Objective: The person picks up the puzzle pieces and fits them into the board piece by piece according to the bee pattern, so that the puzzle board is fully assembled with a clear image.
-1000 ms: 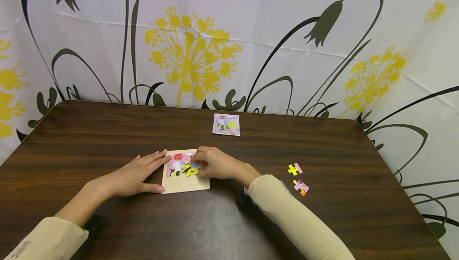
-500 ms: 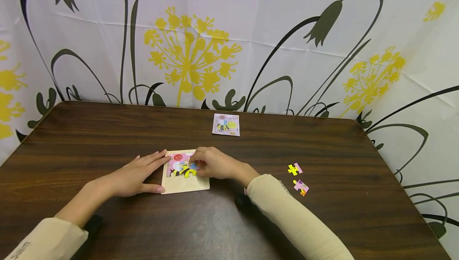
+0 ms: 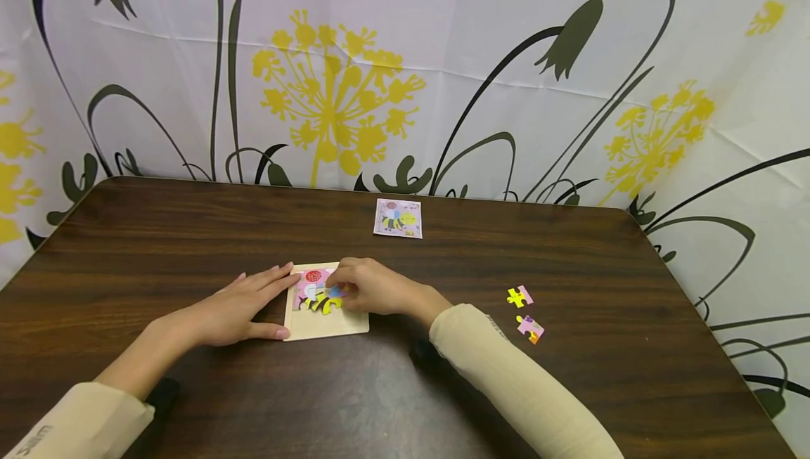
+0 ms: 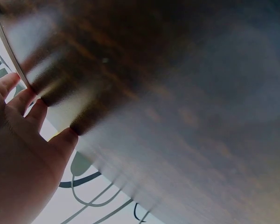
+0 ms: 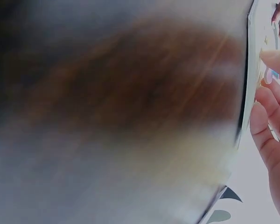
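Observation:
A pale wooden puzzle tray [image 3: 325,327] lies on the table with several joined pieces in its upper part, showing a striped bee [image 3: 320,303] on pink. My left hand [image 3: 230,313] rests along the tray's left side, fingers extended at the upper corner and thumb at the lower one. Over the tray's right half, my right hand [image 3: 380,289] has its fingers curled down. Between thumb and fingertips it pinches a small puzzle piece [image 5: 268,75], seen pink and blue in the right wrist view and mostly hidden by the fingers.
To the right of the tray lie two loose pieces, a yellow and pink one [image 3: 519,296] and a pink and orange one [image 3: 530,329]. A square bee picture card [image 3: 397,218] lies farther back. Behind the brown table [image 3: 190,234] hangs a flowered curtain [image 3: 481,37].
My right hand has shifted slightly left across the tray, its fingers covering more of the bee. My left hand keeps its place. A pink bit near the right sleeve is now hidden.

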A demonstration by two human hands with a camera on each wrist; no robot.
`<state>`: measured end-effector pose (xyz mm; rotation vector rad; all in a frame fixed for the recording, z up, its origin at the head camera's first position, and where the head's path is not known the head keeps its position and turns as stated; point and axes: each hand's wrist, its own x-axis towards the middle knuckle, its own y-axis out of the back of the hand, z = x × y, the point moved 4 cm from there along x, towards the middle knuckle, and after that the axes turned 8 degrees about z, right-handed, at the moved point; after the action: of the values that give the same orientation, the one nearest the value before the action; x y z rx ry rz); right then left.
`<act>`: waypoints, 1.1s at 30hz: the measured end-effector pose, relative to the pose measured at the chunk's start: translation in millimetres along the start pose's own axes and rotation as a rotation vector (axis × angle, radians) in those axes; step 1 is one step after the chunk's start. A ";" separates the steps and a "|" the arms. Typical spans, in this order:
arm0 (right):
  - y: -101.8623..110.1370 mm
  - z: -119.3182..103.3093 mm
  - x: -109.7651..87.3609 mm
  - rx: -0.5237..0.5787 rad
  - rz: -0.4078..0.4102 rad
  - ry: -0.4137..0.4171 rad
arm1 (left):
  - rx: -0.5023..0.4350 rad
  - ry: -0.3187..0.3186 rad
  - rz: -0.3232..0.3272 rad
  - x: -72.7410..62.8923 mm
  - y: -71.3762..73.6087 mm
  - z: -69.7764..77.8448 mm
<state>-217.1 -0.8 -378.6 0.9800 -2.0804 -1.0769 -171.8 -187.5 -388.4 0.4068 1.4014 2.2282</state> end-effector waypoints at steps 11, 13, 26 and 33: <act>-1.3 -1.9 9.5 -0.002 0.044 0.027 | 0.001 -0.004 0.005 0.8 0.0 -0.4; -1.3 -0.8 10.2 -0.003 0.063 0.024 | 0.004 -0.004 0.006 1.0 -0.4 -0.8; 1.4 4.5 0.5 -0.109 0.038 -0.147 | 0.020 -0.004 0.007 0.5 -1.9 -2.0; -2.4 4.3 2.9 -0.177 0.036 -0.160 | 0.016 -0.002 0.007 0.5 -1.4 -1.6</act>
<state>-221.1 -2.3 -382.3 0.7899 -2.0763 -1.3330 -172.7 -188.0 -390.4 0.4198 1.4202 2.2222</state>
